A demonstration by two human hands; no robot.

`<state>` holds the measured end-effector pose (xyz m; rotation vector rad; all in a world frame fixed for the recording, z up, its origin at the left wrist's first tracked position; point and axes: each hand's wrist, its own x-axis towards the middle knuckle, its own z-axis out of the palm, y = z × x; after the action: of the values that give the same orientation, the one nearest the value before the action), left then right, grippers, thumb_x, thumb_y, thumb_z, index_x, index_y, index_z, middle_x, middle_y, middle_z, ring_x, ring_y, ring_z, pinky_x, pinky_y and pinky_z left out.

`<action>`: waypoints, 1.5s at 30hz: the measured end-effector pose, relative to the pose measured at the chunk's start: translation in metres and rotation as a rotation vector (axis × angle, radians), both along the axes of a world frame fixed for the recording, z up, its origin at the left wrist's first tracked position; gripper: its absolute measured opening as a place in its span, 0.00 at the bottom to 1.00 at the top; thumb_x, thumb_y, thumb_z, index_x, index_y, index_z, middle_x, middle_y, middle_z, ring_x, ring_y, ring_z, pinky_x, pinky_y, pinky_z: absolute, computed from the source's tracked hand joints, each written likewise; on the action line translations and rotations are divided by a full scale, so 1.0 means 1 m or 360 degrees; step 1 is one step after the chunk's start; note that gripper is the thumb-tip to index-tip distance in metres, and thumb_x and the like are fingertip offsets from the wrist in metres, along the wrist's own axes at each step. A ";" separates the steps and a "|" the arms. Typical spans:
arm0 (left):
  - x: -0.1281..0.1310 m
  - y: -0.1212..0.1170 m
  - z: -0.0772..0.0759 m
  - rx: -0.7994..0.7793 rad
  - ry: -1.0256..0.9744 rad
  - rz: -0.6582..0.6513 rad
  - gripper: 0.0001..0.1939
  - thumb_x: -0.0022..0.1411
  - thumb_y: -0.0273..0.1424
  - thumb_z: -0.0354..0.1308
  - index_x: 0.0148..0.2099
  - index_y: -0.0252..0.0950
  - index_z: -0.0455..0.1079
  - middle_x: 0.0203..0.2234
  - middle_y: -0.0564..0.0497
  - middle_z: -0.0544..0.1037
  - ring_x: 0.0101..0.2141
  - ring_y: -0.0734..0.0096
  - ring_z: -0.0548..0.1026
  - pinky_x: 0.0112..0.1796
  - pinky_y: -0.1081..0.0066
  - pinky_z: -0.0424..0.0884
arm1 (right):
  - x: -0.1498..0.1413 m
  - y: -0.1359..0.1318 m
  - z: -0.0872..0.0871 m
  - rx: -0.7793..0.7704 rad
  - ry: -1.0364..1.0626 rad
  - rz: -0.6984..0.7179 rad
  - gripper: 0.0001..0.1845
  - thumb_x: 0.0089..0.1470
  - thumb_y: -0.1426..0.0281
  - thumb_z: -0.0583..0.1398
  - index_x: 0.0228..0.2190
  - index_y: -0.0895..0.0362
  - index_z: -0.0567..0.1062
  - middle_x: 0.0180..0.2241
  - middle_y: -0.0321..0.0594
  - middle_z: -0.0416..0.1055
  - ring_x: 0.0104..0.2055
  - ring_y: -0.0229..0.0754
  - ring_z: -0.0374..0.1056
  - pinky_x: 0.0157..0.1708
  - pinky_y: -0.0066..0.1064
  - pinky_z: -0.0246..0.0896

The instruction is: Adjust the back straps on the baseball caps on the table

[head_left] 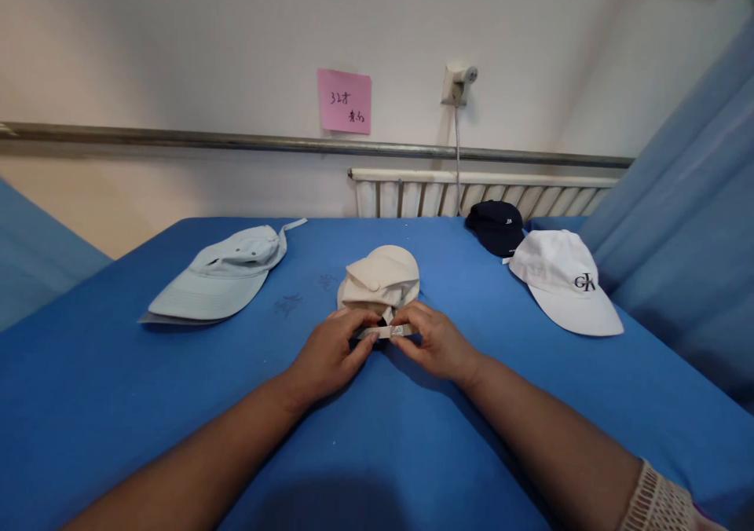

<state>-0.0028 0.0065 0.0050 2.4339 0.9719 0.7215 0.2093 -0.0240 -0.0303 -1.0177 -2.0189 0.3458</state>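
A beige baseball cap (382,273) lies in the middle of the blue-covered table, its back strap (384,332) toward me. My left hand (338,342) pinches the strap on its left side, thumb below and fingers above. On the right side, my right hand (433,338) pinches the same strap next to a small pale buckle (397,331). The fingers hide part of the strap and the rear opening of the cap.
To the left lies a light blue-grey cap (217,276) with its strap end loose. A white cap (562,280) with dark letters and a navy cap (495,225) sit at the right. Behind the blue surface (330,452) are a radiator (412,195), a metal rail (236,140) and a plugged socket (456,85).
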 end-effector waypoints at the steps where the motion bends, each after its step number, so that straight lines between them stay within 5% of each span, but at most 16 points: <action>1: -0.001 0.001 0.001 0.0037 0.0016 -0.0004 0.10 0.64 0.33 0.54 0.46 0.38 0.71 0.39 0.48 0.78 0.41 0.62 0.74 0.45 0.64 0.67 | 0.001 0.000 0.000 0.0007 0.0010 -0.0003 0.10 0.55 0.74 0.61 0.40 0.55 0.70 0.39 0.42 0.72 0.41 0.43 0.69 0.42 0.36 0.66; 45: 0.010 0.000 -0.007 -0.0465 -0.0307 0.0083 0.06 0.59 0.31 0.57 0.33 0.35 0.72 0.26 0.54 0.76 0.30 0.72 0.72 0.34 0.73 0.66 | -0.006 -0.004 0.002 -0.0016 -0.0083 0.0061 0.08 0.56 0.72 0.61 0.40 0.55 0.69 0.37 0.41 0.70 0.39 0.43 0.67 0.40 0.35 0.64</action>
<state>0.0071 0.0062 -0.0023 2.0547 0.9906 0.7578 0.2031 -0.0275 -0.0279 -1.0052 -2.0875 0.3535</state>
